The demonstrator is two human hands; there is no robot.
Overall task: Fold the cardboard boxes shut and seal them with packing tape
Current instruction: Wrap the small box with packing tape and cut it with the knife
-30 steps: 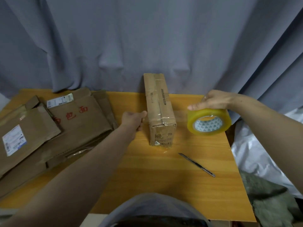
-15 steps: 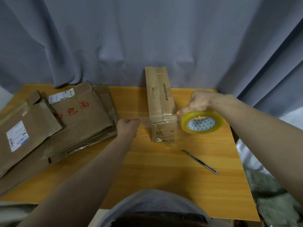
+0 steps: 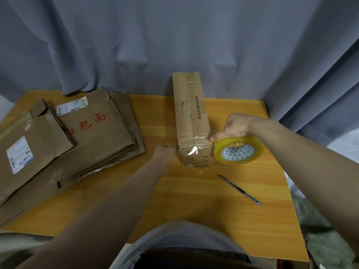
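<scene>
Gripping the tape roll [image 3: 240, 150] in curled right hand [image 3: 239, 127] fingers, touching the cardboard box [image 3: 191, 121] on its right. Curled left hand [image 3: 165, 154] fingers against the box's left side; cannot tell whether holding tape. Box lying lengthwise on the surface [image 3: 194, 200].

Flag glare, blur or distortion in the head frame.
Head view: glare on the tape over the box's near end; wide-angle stretch toward the frame edges; roll and knife fairly sharp; label on the left cardboard too soft to read; light dim, even.
</scene>
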